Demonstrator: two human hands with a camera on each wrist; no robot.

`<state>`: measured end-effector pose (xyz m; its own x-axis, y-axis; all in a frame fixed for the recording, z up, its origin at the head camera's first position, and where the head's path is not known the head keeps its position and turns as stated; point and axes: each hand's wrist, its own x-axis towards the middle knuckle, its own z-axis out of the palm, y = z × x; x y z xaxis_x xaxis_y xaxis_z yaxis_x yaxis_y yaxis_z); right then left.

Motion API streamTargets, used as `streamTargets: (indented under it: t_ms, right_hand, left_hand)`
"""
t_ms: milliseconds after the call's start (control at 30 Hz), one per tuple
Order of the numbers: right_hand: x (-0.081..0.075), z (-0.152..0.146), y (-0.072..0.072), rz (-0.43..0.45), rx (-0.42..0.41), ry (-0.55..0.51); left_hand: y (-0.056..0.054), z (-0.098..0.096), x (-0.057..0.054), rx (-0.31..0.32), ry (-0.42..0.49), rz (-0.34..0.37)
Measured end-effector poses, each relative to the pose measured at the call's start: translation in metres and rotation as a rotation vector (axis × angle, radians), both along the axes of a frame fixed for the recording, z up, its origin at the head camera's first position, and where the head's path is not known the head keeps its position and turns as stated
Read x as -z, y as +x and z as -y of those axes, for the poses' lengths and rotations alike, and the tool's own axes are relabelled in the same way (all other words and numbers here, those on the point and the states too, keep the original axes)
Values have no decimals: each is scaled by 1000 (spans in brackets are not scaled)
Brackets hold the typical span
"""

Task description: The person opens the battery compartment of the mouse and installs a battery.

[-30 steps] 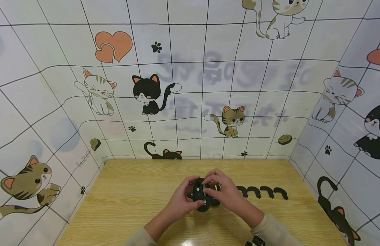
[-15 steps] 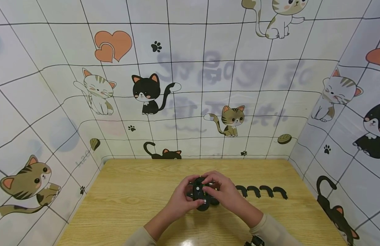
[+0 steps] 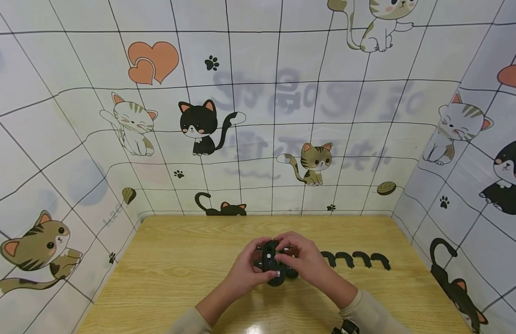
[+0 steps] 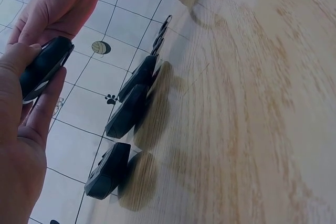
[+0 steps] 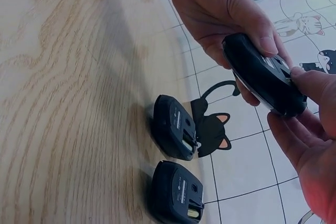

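Observation:
A black computer mouse [image 3: 269, 265] is held up over the table, underside facing the head camera. My left hand [image 3: 246, 272] grips it from the left, thumb near its lower end and fingers round the far end. From the other side my right hand [image 3: 304, 260] pinches the mouse, its thumb on the underside in the right wrist view and fingers beneath. Close behind stand other mice, bottoms up, such as a mouse [image 5: 176, 127] and a second mouse [image 5: 176, 195], which has a yellow battery [image 5: 193, 213] in its open compartment. The right hand partly hides these mice in the head view.
Several curved black covers [image 3: 362, 260] lie in a row on the wooden table [image 3: 170, 269], right of my hands. A cat-printed cloth [image 3: 258, 106] rises behind and along both sides. A black device [image 3: 346, 327] sits by the right sleeve.
The fingers of my right hand have lowered slightly onto the mouse, covering yellow-green spots that showed before. My left hand and the mouse have hardly moved.

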<state>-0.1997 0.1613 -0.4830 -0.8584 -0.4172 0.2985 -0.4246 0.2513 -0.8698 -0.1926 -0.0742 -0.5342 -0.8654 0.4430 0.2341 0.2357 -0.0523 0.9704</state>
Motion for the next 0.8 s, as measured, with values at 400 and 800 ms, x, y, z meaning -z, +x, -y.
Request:
streamTargets:
  t_ms: [400,800]
  right_hand:
    - [1,2,1,-23,-12,-26]
    - [-2,3,2,55,-11,1]
  left_hand:
    - [0,0,-2,9,9,7]
    - [1,1,-3,10,0,-25]
